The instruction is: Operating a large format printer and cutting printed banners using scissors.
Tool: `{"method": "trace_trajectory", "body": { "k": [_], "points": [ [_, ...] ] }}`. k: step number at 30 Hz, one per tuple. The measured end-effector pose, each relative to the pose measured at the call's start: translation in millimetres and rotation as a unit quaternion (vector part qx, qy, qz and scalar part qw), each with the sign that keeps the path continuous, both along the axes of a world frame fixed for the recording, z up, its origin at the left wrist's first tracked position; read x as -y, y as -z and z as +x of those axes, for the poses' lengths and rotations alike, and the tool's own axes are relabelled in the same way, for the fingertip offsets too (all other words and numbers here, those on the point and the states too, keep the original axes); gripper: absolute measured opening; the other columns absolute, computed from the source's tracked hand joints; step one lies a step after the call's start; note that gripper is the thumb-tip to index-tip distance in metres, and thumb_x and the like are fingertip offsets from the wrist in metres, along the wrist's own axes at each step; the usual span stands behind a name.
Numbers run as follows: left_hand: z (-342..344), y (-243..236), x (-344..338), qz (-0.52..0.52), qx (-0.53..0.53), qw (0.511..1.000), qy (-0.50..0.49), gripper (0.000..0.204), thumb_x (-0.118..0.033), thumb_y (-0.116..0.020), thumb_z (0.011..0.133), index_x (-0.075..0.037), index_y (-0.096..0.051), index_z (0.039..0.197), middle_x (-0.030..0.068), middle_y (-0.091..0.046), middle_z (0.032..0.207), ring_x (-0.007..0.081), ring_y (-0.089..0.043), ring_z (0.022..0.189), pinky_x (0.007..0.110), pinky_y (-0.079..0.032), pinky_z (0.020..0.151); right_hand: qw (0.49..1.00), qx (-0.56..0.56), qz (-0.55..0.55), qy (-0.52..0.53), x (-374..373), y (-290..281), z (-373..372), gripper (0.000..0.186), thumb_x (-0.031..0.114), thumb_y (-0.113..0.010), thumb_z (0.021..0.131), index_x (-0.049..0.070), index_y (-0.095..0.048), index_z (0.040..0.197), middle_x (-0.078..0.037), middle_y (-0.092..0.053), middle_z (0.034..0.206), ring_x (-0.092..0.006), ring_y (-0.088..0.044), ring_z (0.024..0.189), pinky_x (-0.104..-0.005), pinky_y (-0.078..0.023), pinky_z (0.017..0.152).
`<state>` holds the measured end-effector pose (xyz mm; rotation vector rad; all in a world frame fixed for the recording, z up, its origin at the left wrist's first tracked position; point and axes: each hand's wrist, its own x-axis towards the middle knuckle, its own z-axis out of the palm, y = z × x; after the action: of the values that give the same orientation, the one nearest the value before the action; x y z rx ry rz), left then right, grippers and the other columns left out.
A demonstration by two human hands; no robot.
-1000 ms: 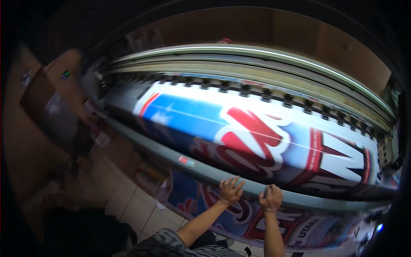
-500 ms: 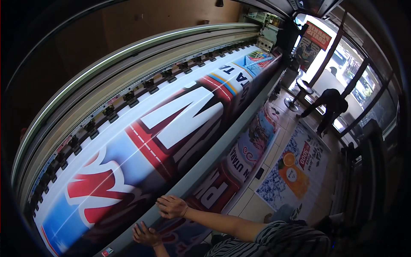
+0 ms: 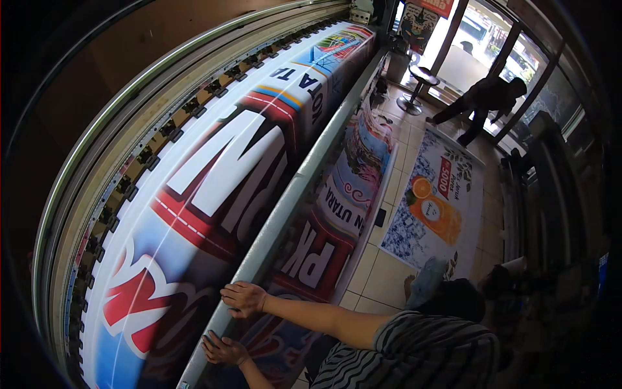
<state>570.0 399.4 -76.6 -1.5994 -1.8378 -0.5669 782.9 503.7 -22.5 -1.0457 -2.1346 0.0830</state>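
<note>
My right hand (image 3: 243,299) lies palm down over the long grey metal bar (image 3: 285,204) along the front of a wide-format printer, fingers extended across its top. Nearer the lower edge, my left hand (image 3: 223,349) rests on the same bar with its fingers spread. Behind the bar, a printed banner (image 3: 223,159) with large white letters on red and blue slopes down from the printer. More printed banner (image 3: 311,259) hangs in front of the bar, partly hidden by my right forearm. Neither hand grasps a loose item.
Black pinch clamps and a curved metal rail (image 3: 110,107) line the printer at left. A second banner (image 3: 431,207) with an orange-drink picture lies on the tiled floor. A person (image 3: 489,104) bends near the glass doors. A round stool (image 3: 421,81) stands beside them. Dark equipment (image 3: 547,188) fills the right.
The view has swung, so the bar now appears steeper and the printer further left. Both hands remain on the bar. The person near the doors is still bending.
</note>
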Motion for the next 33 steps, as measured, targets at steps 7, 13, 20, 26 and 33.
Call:
{"method": "trace_trajectory", "body": {
  "k": [7, 13, 20, 26, 33],
  "points": [
    [-0.4, -34.1, -2.8, -0.036, 0.109, 0.992, 0.057, 0.035, -0.032, -0.052, 0.097, -0.009, -0.068, 0.117, 0.0142, -0.06, 0.128, 0.0356, -0.055, 0.117, 0.052, -0.04, 0.098, 0.996, -0.026, 0.081, 0.005, 0.3, -10.5, 2.0, 0.029, 0.033, -0.062, 0.085, 0.008, -0.062, 0.099, -0.008, -0.059, 0.111, -0.0243, -0.057, 0.109, -0.0369, -0.045, 0.095],
    [-5.7, -50.3, -16.3, -0.058, 0.167, 0.981, 0.084, 0.027, -0.019, -0.057, 0.089, 0.0, -0.061, 0.108, 0.0191, -0.059, 0.114, 0.0394, -0.055, 0.11, 0.052, -0.041, 0.097, 0.999, 0.018, 0.041, 0.0, 2.8, -3.4, -2.1, 0.024, 0.027, -0.06, 0.086, 0.009, -0.064, 0.101, -0.007, -0.06, 0.116, -0.0239, -0.057, 0.11, -0.0375, -0.045, 0.094],
    [-4.7, -42.1, -19.8, -0.033, 0.134, 0.988, 0.067, 0.044, -0.038, -0.054, 0.086, 0.002, -0.06, 0.106, 0.0216, -0.059, 0.114, 0.0422, -0.056, 0.11, 0.053, -0.043, 0.096, 0.999, -0.001, 0.033, 0.02, 2.1, -0.9, -4.0, 0.029, 0.028, -0.06, 0.086, 0.007, -0.067, 0.105, -0.009, -0.065, 0.117, -0.0256, -0.06, 0.113, -0.0393, -0.046, 0.1],
    [-6.8, -38.1, -21.1, -0.032, 0.133, 0.989, 0.062, 0.043, -0.037, -0.054, 0.085, 0.0, -0.061, 0.105, 0.0194, -0.06, 0.112, 0.0405, -0.057, 0.108, 0.052, -0.045, 0.094, 0.999, 0.012, 0.045, 0.022, 0.5, -2.5, -4.0, 0.028, 0.029, -0.06, 0.086, 0.008, -0.069, 0.103, -0.007, -0.067, 0.115, -0.0218, -0.062, 0.11, -0.0363, -0.047, 0.096],
    [-6.3, -39.0, -23.5, -0.007, 0.105, 0.992, 0.07, 0.04, -0.038, -0.054, 0.082, -0.004, -0.064, 0.1, 0.0155, -0.063, 0.108, 0.0358, -0.059, 0.106, 0.049, -0.046, 0.091, 0.998, 0.028, 0.051, 0.018, -3.1, -6.7, -4.4, 0.028, 0.03, -0.059, 0.086, 0.01, -0.071, 0.102, -0.003, -0.067, 0.111, -0.0189, -0.063, 0.106, -0.0357, -0.047, 0.093]
  ]
}}
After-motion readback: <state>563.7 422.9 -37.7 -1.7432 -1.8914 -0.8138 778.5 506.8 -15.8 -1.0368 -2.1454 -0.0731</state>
